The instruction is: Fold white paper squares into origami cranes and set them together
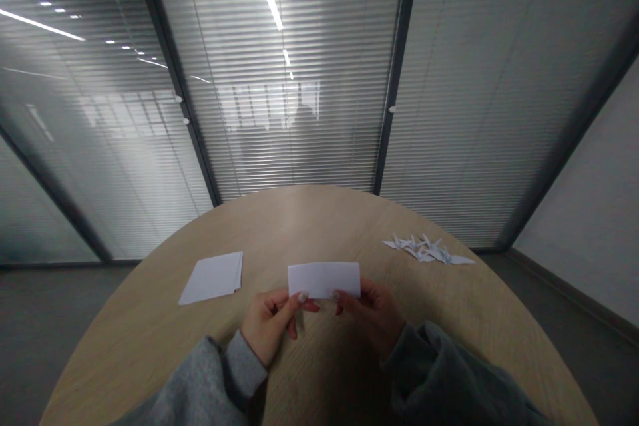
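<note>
Holding a white, seemingly folded paper strip point(324, 279) level.

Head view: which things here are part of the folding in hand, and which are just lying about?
In hand:
- folded paper, held at its lower edge by the left hand and right hand

Lying about:
- paper stack, left on the table
- paper cranes, far right
- blinds behind glass

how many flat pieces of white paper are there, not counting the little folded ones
2. One folded white sheet is held by the left hand and right hand. A stack of white paper lies left on the table; it may hold more sheets.
</note>
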Motion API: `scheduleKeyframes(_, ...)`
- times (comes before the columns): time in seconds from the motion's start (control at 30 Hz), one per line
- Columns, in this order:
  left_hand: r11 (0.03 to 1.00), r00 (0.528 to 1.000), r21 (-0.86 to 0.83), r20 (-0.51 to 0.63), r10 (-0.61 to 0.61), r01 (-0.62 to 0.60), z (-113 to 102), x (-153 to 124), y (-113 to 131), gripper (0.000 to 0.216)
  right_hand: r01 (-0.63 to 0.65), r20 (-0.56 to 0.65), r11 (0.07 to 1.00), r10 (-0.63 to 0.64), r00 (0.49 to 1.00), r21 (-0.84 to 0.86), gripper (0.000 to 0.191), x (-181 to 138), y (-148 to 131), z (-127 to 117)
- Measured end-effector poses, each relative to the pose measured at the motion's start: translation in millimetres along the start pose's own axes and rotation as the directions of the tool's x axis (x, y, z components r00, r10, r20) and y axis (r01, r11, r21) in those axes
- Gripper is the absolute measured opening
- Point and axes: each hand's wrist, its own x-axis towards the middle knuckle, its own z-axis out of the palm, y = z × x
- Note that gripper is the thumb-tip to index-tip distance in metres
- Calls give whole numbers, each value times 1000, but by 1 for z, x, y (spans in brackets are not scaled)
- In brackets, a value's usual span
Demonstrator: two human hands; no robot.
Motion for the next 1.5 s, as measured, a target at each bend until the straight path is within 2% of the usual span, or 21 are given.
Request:
scheduleKeyframes(0.2, 1000, 1000, -17, 13, -1, 1, 1, 0, 1, 51, 14, 7, 999, -14, 1000, -39, 35, -1, -2, -1)
scheduleKeyframes(0.5, 1000, 1000, -15, 22, 8, -7, 2, 1, 3, 59, 9, -24, 1000, -9, 1000, -5, 40, 1, 2, -1)
scheduleKeyframes(0.77, 1000, 999, 19, 31, 25, -25, 1, 0, 5, 57, -95, 13, 984, 94, 995, 148, 43, 1, -4, 4)
scheduleKeyframes(0.97, 995, 998, 95, 66, 3, -9, 1, -1, 7, 56, -164, 63, 972, 155, 986, 166, 35, 0, 3, 7)
scheduleKeyframes(1.1, 997, 997, 75, 79, 16, -22, 1, -1, 8, 53, -171, 45, 970, 166, 985, 171, 33, 0, -1, 7)
scheduleKeyframes(1.37, 1000, 997, -4, 70, -27, 28, 3, -1, 6, 49, -155, 69, 976, 146, 987, 151, 32, 1, -1, 7)
scheduleKeyframes(1.5, 998, 999, -47, 7, -33, 33, 2, 1, 4, 50, -142, 52, 983, 137, 989, 115, 33, 4, -1, 4)
